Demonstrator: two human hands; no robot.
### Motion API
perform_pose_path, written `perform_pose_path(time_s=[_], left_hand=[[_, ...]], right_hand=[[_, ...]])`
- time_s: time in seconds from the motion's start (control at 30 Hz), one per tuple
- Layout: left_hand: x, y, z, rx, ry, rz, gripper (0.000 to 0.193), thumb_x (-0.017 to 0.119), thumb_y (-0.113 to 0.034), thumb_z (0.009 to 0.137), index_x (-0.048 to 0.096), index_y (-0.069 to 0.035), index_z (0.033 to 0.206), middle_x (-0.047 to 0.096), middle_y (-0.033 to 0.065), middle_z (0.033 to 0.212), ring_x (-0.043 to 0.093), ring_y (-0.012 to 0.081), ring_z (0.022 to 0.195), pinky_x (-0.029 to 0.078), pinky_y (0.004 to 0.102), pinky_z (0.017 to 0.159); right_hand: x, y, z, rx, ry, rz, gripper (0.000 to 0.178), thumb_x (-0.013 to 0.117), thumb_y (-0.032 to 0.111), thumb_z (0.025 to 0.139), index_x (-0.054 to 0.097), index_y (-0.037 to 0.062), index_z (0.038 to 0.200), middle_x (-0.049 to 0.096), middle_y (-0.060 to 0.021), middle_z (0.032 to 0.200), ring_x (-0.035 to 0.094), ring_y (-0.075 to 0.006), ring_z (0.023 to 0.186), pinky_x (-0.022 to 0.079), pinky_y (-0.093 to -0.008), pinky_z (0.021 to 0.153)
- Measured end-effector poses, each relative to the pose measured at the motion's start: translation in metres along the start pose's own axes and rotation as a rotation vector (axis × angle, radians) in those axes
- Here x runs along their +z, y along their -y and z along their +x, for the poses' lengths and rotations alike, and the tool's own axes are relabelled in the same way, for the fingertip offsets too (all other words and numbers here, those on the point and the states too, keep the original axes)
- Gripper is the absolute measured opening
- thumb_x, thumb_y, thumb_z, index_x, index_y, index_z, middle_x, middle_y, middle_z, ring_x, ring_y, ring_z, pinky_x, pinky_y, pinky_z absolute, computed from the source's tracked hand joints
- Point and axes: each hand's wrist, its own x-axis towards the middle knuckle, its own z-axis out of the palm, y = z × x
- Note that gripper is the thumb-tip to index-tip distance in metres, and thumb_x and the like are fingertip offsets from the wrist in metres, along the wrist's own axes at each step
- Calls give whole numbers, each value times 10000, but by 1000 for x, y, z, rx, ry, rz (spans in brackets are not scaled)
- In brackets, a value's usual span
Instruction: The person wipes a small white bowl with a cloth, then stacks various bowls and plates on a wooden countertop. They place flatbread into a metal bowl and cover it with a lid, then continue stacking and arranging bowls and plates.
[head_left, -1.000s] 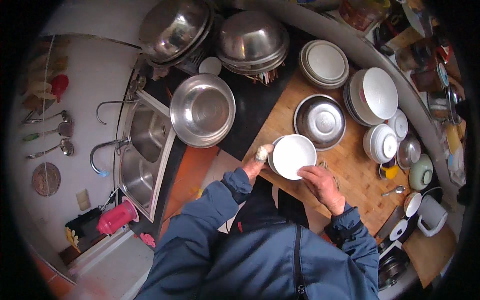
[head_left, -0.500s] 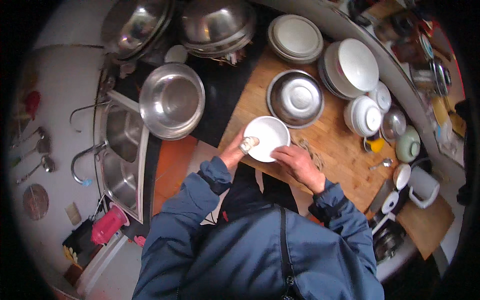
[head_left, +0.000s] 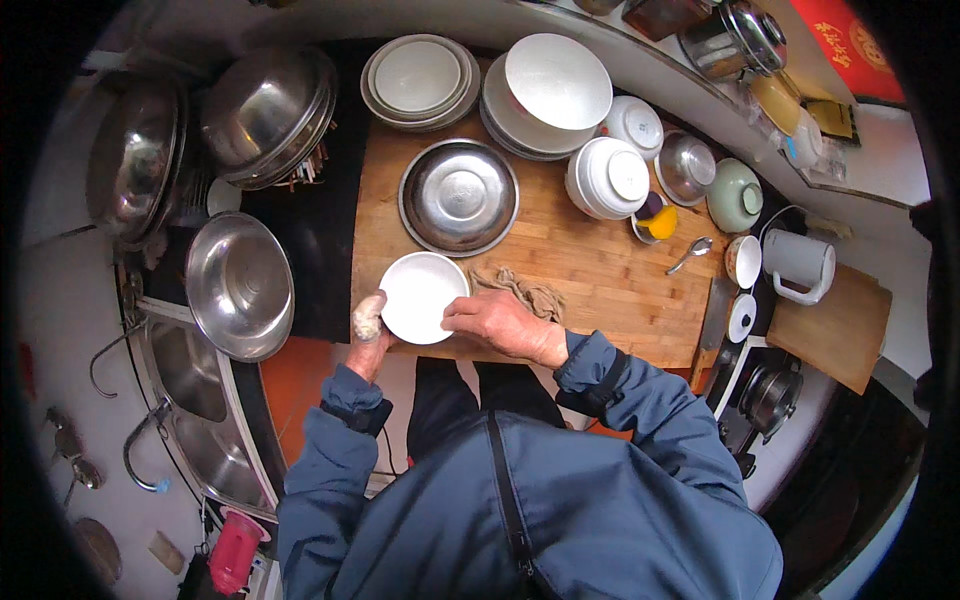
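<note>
A white bowl point(head_left: 418, 300) is held between my two hands at the near edge of the wooden board. My left hand point(head_left: 368, 340) grips its left rim, the thumb on the near side covered with something whitish, perhaps a wrapping. On the opposite rim, the fingers of my right hand point(head_left: 505, 325) pinch the bowl's edge. Just beyond my right hand lies a crumpled brown cloth point(head_left: 535, 295), partly covered by that hand. An upturned steel basin point(head_left: 460, 198) rests on the board right behind the bowl.
White plates point(head_left: 418, 75), large bowls point(head_left: 558, 80) and small upturned bowls point(head_left: 610, 185) line the board's far side. A spoon point(head_left: 690, 254) and a knife point(head_left: 712, 325) lie at right, near a white kettle point(head_left: 800, 268). Steel basins point(head_left: 240, 285) and a double sink point(head_left: 185, 370) stand left.
My view has swung to the right, so the scene sits further left and more of the board's right side shows. Both hands keep hold of the white bowl.
</note>
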Motion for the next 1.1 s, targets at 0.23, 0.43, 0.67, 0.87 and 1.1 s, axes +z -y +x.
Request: perform_pose_path(time_s=[0.23,0.43,0.67,0.87,1.1], left_hand=[[6,-10,-9,-17,54,83,846,332,-643,969,398,-24,1542,539,186,1490,597,355,1306,542,537,1032],[-1,2,-13,39,-28,131,696,600,-414,956,428,-36,1515,546,147,1440,578,303,1307,501,491,1082],[-10,12,-9,128,-16,244,673,658,-299,948,422,-69,1535,562,119,1406,570,264,1290,488,443,1073],[-18,17,-3,134,-50,238,660,674,-326,952,448,-69,1517,572,108,1401,581,265,1278,495,442,1062],[-30,23,7,95,-20,171,717,737,-358,930,439,-117,1537,563,77,1380,574,229,1251,494,398,1036]], right_hand=[[-17,9,-4,-10,-57,-72,296,709,76,808,681,132,1097,665,-33,1102,671,-294,854,548,-406,740],[-69,13,-5,-25,-289,-175,335,767,54,774,724,130,1097,715,-46,1076,699,-276,884,564,-374,731],[-136,9,6,1,-459,-358,305,791,32,785,730,141,1063,722,-16,1038,680,-214,808,544,-328,672],[-186,-7,12,85,-604,-345,288,764,-33,810,728,74,1075,717,-83,1026,719,-274,905,579,-341,764],[-223,-50,36,366,-601,-166,141,736,70,930,729,49,1069,720,-81,989,722,-200,812,561,-301,683]])
